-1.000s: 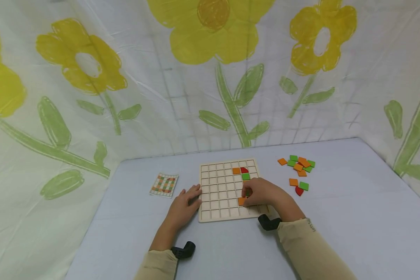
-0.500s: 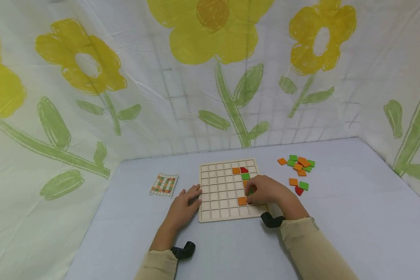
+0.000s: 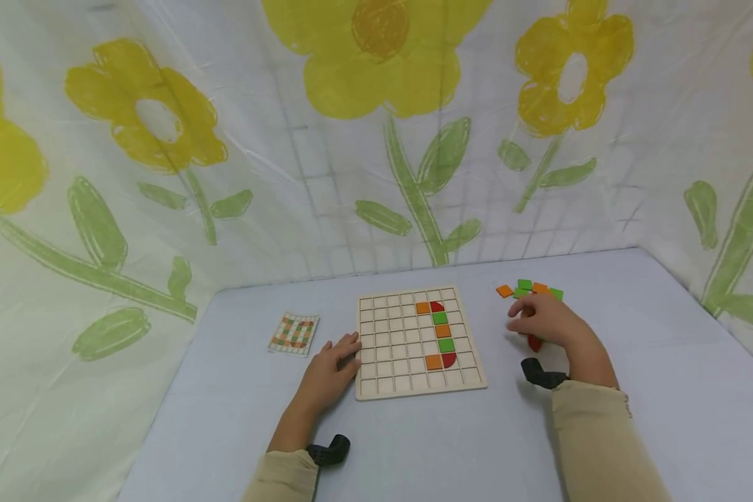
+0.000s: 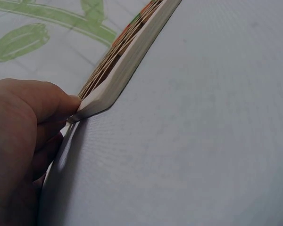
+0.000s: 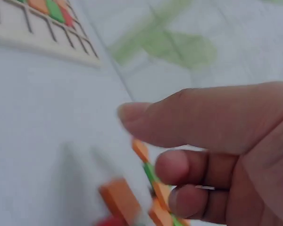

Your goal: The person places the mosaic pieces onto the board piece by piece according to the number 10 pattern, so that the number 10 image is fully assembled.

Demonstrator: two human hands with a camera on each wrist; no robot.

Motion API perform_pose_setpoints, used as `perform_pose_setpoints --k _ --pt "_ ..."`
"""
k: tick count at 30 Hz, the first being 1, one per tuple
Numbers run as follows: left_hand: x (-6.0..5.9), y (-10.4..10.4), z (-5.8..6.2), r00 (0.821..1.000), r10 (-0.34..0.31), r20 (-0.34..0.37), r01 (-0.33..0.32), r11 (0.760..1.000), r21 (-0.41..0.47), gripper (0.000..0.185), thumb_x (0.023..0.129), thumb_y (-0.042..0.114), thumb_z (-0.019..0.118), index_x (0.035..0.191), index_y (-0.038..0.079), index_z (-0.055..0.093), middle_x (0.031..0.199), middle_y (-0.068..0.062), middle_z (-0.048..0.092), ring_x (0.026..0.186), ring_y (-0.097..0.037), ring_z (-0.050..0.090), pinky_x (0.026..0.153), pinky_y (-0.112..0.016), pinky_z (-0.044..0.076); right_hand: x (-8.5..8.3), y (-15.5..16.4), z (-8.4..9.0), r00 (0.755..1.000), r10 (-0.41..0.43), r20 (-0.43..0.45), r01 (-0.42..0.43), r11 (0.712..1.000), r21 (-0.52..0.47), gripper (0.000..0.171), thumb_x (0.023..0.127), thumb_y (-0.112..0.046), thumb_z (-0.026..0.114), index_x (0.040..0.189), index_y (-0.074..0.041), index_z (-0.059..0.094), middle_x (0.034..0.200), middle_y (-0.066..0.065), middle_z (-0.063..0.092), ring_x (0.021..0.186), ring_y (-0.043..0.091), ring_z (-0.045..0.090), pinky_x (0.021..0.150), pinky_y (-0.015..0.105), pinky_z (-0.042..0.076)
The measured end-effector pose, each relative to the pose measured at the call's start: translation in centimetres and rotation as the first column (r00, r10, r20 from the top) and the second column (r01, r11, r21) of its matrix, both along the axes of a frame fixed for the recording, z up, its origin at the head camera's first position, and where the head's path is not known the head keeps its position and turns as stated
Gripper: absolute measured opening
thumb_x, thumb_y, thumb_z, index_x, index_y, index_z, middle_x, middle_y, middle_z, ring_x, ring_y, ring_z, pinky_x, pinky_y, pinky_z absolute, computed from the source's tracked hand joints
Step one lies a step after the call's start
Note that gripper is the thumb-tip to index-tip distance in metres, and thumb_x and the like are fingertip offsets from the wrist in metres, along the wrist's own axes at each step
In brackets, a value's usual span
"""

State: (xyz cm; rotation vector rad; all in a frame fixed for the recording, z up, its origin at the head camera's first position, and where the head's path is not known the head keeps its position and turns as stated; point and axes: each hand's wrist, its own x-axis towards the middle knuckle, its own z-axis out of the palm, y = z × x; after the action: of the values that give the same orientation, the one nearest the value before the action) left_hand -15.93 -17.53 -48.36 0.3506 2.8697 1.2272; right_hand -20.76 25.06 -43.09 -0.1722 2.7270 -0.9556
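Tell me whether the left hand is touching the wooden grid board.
Touching. The left wrist view shows the left hand with a fingertip pressed against the corner of the wooden grid board; the head view agrees, fingers resting on its left edge.

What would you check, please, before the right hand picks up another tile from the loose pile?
1. Left hand steadies the grid board at its left edge: ok.
2. Tiles already placed sit flat in their cells, such as the green tile: ok.
3. Right hand is over the loose tiles: ok.
4. Right hand's fingers are free of any tile: cannot tell; the right wrist view is blurred.
5. Pattern card lies face up beside the board: ok.
6. Empty board cells left to fill: ok.
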Motion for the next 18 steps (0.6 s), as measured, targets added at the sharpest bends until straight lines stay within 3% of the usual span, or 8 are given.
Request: perform_pose_setpoints --k 5,9,15,18 --pt "0.1 0.1 0.1 1.0 0.004 0.002 -0.004 1.0 0.004 0.038 0.095 0.02 0.065 0.132 0.01 0.063 0.149 0.003 0.048 0.143 -0.016 0.04 0.126 -0.042 0.017 0.7 3.6 -0.3 0.997 -0.042 0.072 0.039 0.999 0.037 0.037 0.083 -0.028 0.075 0.112 -0.007 0.065 0.102 0.012 0.059 0.094 0.028 0.053 0.074 0.036 0.046" --pt "0.1 0.1 0.1 1.0 0.006 0.001 -0.006 1.0 0.0 0.039 0.095 0.02 0.065 0.132 0.01 0.063 0.149 0.003 0.048 0.143 -0.017 0.04 0.126 -0.042 0.017 1.0 4.5 -0.5 0.992 -0.065 0.112 0.061 0.997 0.042 0.045 0.08 -0.025 0.078 0.118 -0.006 0.063 0.112 0.019 0.055 0.1 0.034 0.05 0.08 0.043 0.048" --pt "0.1 0.0 0.0 1.0 0.004 -0.006 -0.004 1.0 -0.005 0.038 0.095 0.02 0.064 0.132 0.01 0.063 0.149 0.003 0.048 0.142 -0.017 0.04 0.126 -0.042 0.017 0.4 3.7 -1.1 0.994 -0.07 0.086 0.068 0.997 0.028 0.042 0.08 -0.02 0.078 0.117 -0.005 0.064 0.104 0.015 0.059 0.096 0.03 0.052 0.078 0.038 0.046" --pt "0.1 0.0 0.0 1.0 0.011 0.003 -0.011 1.0 -0.003 0.039 0.095 0.02 0.065 0.133 0.01 0.063 0.149 0.003 0.048 0.142 -0.016 0.04 0.126 -0.042 0.017 0.0 2.9 -1.3 0.997 -0.066 0.049 0.064 0.997 0.038 0.04 0.08 -0.017 0.077 0.116 -0.004 0.065 0.106 0.018 0.06 0.097 0.031 0.054 0.08 0.042 0.05"
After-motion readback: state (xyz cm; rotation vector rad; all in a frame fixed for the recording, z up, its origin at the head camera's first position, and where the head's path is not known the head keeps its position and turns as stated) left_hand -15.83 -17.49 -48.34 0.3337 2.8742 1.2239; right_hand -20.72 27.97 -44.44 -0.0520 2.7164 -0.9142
